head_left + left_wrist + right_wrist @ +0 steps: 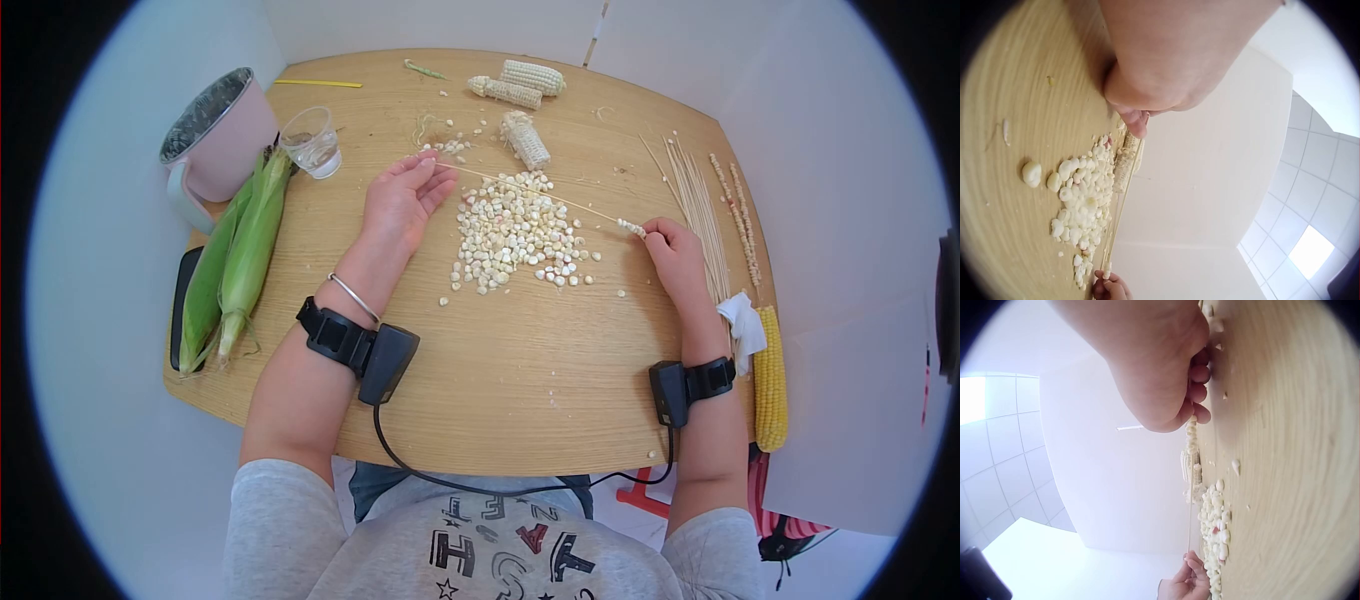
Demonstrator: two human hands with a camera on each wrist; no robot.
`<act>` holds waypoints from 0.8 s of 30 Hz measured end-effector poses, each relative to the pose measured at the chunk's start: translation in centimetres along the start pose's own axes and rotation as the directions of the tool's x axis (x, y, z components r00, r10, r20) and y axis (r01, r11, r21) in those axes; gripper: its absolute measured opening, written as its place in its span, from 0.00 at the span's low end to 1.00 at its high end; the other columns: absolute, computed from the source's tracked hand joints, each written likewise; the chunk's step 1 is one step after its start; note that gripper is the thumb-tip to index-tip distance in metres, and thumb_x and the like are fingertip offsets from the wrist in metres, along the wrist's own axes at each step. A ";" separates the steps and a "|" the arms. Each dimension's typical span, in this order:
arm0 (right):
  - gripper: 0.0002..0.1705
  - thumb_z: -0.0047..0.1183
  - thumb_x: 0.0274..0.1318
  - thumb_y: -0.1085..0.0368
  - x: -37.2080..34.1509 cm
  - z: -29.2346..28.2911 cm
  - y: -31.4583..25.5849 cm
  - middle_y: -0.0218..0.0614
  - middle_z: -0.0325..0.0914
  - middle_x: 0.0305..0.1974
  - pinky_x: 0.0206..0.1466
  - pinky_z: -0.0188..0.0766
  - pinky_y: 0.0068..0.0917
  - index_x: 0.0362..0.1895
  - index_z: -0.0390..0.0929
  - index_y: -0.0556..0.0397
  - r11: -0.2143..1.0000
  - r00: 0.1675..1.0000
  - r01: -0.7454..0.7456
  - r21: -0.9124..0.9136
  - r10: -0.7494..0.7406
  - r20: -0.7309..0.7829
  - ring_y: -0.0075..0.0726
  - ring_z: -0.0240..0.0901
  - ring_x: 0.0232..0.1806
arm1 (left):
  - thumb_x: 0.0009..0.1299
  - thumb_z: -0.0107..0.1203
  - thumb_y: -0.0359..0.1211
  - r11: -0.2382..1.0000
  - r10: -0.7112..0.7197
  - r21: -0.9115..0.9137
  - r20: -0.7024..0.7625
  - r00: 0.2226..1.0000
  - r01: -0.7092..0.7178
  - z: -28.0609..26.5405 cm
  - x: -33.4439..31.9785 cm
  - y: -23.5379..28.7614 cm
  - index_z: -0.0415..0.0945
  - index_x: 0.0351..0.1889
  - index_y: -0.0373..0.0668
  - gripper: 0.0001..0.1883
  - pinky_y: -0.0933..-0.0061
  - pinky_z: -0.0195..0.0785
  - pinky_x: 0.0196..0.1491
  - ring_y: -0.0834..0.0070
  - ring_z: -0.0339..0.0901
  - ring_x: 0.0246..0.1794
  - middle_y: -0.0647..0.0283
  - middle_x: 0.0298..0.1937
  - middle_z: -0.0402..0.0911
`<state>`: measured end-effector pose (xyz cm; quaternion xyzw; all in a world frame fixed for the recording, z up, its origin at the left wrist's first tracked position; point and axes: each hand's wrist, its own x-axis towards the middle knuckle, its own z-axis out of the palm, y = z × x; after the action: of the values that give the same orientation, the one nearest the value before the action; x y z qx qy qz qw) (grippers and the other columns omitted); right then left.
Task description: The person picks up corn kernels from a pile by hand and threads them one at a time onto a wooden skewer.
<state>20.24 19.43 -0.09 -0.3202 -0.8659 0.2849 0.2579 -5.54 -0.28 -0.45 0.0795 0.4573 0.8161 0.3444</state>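
A thin wooden skewer [540, 192] spans between the two hands above a pile of white corn kernels [510, 230]. The left hand [405, 195] pinches its far end between thumb and fingers, the other fingers loosely bent. At the other end, the right hand [675, 255] grips the skewer with curled fingers. Several kernels [630, 228] are threaded on it right beside the right hand; in the right wrist view these threaded kernels [1192, 437] emerge below the fingers. The left wrist view shows the left fingertips [1137, 122] on the skewer and loose kernels [1082, 200] on the table.
Stripped cobs [525, 140] lie behind the pile. At left stand a pink pot [225, 145] and a glass [313, 145], beside green-husked corn [255, 245]. To the right are bare skewers [700, 205], filled skewers [742, 220], a tissue [742, 325] and a yellow cob [770, 385].
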 end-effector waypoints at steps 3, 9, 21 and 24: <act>0.12 0.43 0.44 0.66 0.0 0.0 0.0 0.40 0.73 0.19 0.27 0.63 0.26 0.29 0.77 0.58 1.000 1.000 0.005 0.003 -0.005 -0.003 0.31 0.68 0.21 | 0.66 0.45 0.26 1.000 -0.003 0.005 0.006 1.000 0.003 0.0 0.0 0.0 0.67 0.44 0.32 0.10 0.76 0.72 0.41 0.69 0.75 0.38 0.54 0.37 0.75; 0.12 0.42 0.44 0.66 0.1 0.1 0.2 0.39 0.72 0.18 0.26 0.62 0.27 0.28 0.77 0.57 1.000 1.000 -0.005 -0.001 0.005 0.008 0.31 0.67 0.20 | 0.66 0.45 0.25 1.000 -0.010 0.007 0.010 1.000 0.010 0.0 0.0 0.0 0.67 0.44 0.33 0.10 0.77 0.72 0.41 0.69 0.75 0.38 0.54 0.37 0.75; 0.12 0.41 0.45 0.66 0.0 0.1 0.0 0.39 0.73 0.20 0.28 0.63 0.27 0.28 0.77 0.56 1.000 1.000 -0.017 -0.005 0.017 0.021 0.32 0.68 0.22 | 0.66 0.46 0.26 0.999 -0.035 0.005 0.072 0.997 0.034 0.0 -0.2 0.2 0.67 0.45 0.33 0.11 0.78 0.73 0.41 0.70 0.75 0.39 0.56 0.37 0.75; 0.12 0.41 0.45 0.66 0.0 0.2 0.2 0.39 0.73 0.20 0.28 0.63 0.27 0.28 0.77 0.56 1.000 1.000 0.000 0.003 0.000 0.018 0.32 0.67 0.22 | 0.66 0.46 0.26 0.999 -0.036 -0.001 0.083 0.996 0.036 -0.1 -0.1 0.2 0.66 0.46 0.33 0.11 0.78 0.73 0.41 0.70 0.75 0.39 0.55 0.37 0.75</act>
<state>20.18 19.53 -0.35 -0.3172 -0.8677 0.2893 0.2504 -5.55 -0.48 -0.29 0.1046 0.4428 0.8063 0.3780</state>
